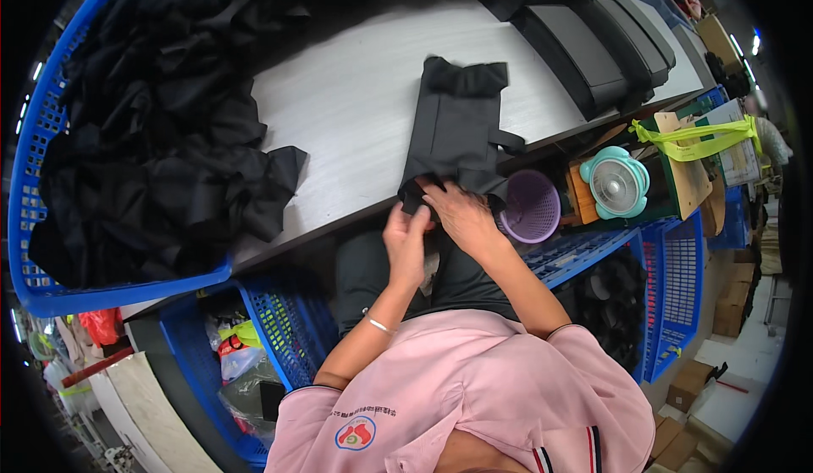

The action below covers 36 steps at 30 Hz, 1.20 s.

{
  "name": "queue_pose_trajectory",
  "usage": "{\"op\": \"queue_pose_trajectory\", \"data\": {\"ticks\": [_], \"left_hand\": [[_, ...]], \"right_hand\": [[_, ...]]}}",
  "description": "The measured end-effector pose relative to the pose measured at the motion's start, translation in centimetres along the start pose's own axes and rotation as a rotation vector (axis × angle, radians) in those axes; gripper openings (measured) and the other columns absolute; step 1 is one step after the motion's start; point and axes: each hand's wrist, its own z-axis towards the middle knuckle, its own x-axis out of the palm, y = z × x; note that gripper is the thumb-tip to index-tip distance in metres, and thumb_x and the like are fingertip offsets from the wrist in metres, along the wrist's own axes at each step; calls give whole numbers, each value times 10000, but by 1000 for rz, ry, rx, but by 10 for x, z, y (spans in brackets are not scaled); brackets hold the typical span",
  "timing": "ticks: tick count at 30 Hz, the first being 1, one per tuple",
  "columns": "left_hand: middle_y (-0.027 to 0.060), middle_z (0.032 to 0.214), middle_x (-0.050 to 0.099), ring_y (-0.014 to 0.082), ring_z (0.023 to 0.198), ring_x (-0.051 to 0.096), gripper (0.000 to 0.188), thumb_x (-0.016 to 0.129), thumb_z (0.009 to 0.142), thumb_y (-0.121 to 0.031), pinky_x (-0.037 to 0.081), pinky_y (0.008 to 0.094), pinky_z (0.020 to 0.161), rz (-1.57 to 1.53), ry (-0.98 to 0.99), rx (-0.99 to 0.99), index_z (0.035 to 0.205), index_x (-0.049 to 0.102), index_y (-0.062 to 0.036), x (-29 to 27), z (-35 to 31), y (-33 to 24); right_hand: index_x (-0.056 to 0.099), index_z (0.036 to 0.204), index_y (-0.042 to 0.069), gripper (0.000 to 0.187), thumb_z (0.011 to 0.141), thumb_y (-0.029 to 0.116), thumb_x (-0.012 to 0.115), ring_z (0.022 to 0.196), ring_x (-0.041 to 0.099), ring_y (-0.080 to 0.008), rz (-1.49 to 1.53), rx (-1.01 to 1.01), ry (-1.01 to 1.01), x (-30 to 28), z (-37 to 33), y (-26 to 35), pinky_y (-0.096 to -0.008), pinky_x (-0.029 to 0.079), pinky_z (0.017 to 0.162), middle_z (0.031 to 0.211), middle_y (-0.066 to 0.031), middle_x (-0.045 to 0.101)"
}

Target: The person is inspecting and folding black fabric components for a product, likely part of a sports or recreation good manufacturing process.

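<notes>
Working the near end of a flat black pouch (457,130) at the table (356,100) edge. Right hand (461,215) lying across that end, fingers spread and pressing the cloth down; left hand (408,240) just beside it on the thumb side, fingertips pinching the black hem at the corner. Whether the right thumb is also gripping cloth, hidden under the palm, impossible to tell.

Judging from this, smoothing or folding the near end. Doing it well probably calling for: keeping the right palm flat so the pouch is not sliding off the edge toward the lap; pulling with the left pinch along the seam rather than upward, to avoid bunching; holding both corners level before creasing. Loose strap (510,141) sticking out beyond the right fingers, likely to catch, so worth tucking in.

Far end of the pouch reaching away past both hands, its top flap rumpled. Heap of black cloth (161,134) in a blue basket (34,143) well off to the left of the left hand. Stack of finished dark pieces (593,41) far beyond the right hand. Purple bin (532,206) just right of the right wrist, small fan (616,182) past it.
</notes>
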Motion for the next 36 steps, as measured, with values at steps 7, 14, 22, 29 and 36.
{"op": "queue_pose_trajectory", "data": {"ticks": [7, 14, 22, 29, 36], "left_hand": [[-2, 835, 611, 40, 751, 560, 130, 699, 914, -37, 473, 195, 687, 253, -45, 294, 1025, 650, 9, -20, -14, -30], [53, 1195, 626, 111, 1029, 581, 408, 634, 988, -280, 475, 293, 905, -11, 98, -94, 1299, 569, -24, -57, -16, -55], [59, 1253, 636, 134, 1110, 599, 426, 620, 1010, -261, 462, 292, 988, -26, 322, -139, 1346, 535, -12, -68, -17, -53], [95, 1345, 585, 178, 1187, 566, 578, 454, 1064, -438, 439, 316, 1036, 232, 540, -180, 1381, 505, 42, -83, -46, -41], [131, 1405, 563, 253, 1263, 560, 575, 464, 1052, -438, 433, 369, 1097, -173, 677, -555, 1409, 499, 11, -58, -69, -20]], "right_hand": [[665, 1214, 189, 276, 945, 227, 616, 603, 660, -279, 160, -47, 9, 3, -13, 5, -426, 532, 564, 676, -90, 634], [676, 1080, 132, 182, 928, 218, 627, 722, 671, -330, 67, -119, 178, -18, -47, 42, -402, 549, 606, 1021, -113, 649], [679, 1125, 13, 245, 892, 88, 682, 889, 717, -223, 727, 128, -169, -100, -80, 61, -318, 555, 785, 1032, -138, 721], [683, 1117, -49, 271, 890, 97, 710, 974, 670, -186, 1245, 661, -13, -94, -91, 25, -303, 513, 894, 1037, -101, 732], [696, 1143, -22, 269, 889, 66, 711, 985, 655, -164, 1893, 702, -118, -92, -145, 13, -291, 518, 884, 1074, -57, 714]]}}
